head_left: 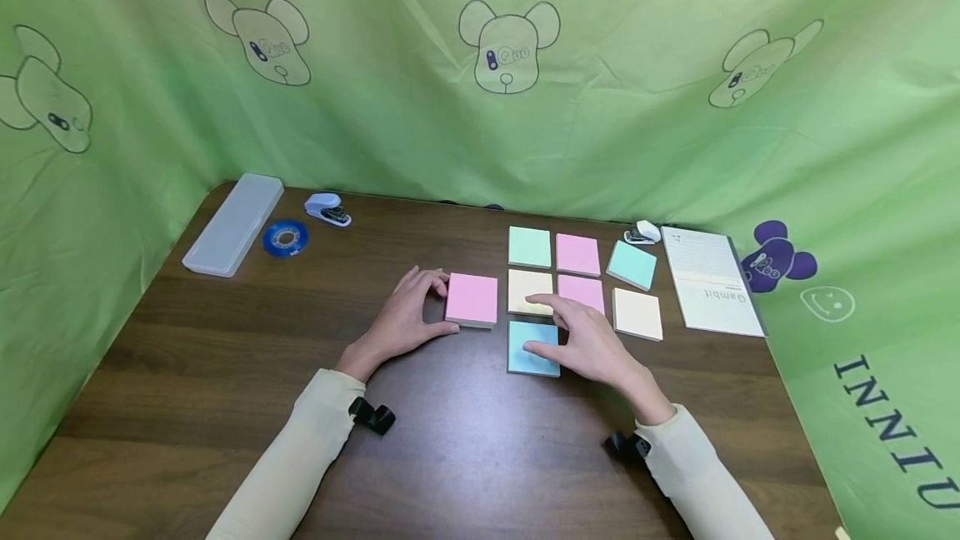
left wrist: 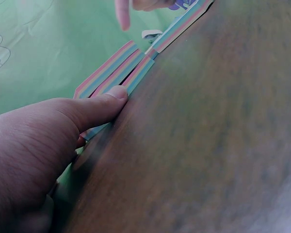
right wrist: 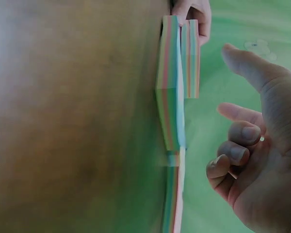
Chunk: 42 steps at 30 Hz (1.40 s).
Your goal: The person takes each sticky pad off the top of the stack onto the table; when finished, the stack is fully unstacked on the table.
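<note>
My left hand (head_left: pixel 407 311) holds a stack of sticky note pads (head_left: pixel 472 300) with a pink one on top. In the left wrist view the thumb presses the striped side of the stack (left wrist: pixel 117 73), which is several pads high. To its right, my right hand (head_left: pixel 592 340) hovers above a blue sticky note pad (head_left: pixel 531 359) and a cream pad (head_left: pixel 525 283), thumb and index finger spread apart. The right wrist view shows nothing between the fingers of this hand (right wrist: pixel 266 131), and the other fingers bend loosely.
Around the right hand lie a green pad (head_left: pixel 529 247), pink pads (head_left: pixel 577 255), a teal pad (head_left: pixel 632 265) and a white pad (head_left: pixel 637 314). Behind are a white stapler (head_left: pixel 642 232) and a notebook (head_left: pixel 712 282). Far left: pencil case (head_left: pixel 234 225), blue tape roll (head_left: pixel 286 238), stapler (head_left: pixel 327 208).
</note>
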Each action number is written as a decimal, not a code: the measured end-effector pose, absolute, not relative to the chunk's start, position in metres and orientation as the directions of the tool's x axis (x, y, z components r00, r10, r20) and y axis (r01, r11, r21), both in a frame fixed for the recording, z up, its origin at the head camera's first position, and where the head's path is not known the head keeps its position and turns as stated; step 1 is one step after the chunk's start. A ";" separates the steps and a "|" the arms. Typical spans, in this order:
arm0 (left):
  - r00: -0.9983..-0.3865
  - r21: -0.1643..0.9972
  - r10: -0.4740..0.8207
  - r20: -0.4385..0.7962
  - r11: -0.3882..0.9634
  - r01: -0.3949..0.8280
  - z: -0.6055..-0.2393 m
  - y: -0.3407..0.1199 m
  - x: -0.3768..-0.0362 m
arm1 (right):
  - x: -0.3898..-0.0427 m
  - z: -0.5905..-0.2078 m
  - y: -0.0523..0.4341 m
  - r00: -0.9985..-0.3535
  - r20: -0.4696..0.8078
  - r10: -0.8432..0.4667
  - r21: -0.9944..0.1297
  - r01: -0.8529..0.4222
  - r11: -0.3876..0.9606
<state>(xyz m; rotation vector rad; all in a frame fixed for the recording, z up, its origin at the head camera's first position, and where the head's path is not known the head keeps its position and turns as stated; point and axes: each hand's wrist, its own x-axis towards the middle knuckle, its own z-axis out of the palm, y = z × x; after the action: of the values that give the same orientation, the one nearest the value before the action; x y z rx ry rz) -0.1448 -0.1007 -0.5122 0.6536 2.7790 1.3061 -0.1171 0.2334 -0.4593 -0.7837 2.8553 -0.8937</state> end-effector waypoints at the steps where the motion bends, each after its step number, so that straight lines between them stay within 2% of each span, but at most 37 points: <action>1: -0.914 0.738 0.367 0.170 0.568 0.365 -0.512 -0.101 -0.145 | -0.119 -0.457 0.231 -0.870 0.108 -0.481 -0.536 -0.459 0.709; 12: -0.911 0.724 0.375 0.172 0.579 0.375 -0.513 -0.100 -0.146 | -0.135 -0.457 0.203 -0.858 0.131 -0.497 -0.450 -0.498 0.741; 26: -0.912 0.736 0.372 0.170 0.568 0.369 -0.511 -0.101 -0.147 | -0.154 -0.445 0.182 -0.850 0.040 -0.525 -0.397 -0.496 0.773; 42: -0.907 0.733 0.377 0.187 0.562 0.384 -0.515 -0.101 -0.148 | -0.161 -0.448 0.163 -0.851 -0.062 -0.522 -0.349 -0.471 0.810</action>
<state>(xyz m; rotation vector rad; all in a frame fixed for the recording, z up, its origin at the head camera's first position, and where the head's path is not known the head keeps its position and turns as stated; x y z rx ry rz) -0.1482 -0.1010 -0.5146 0.6780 2.7838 1.3094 -0.1606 0.1632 -0.4483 -0.7840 2.8396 -0.4873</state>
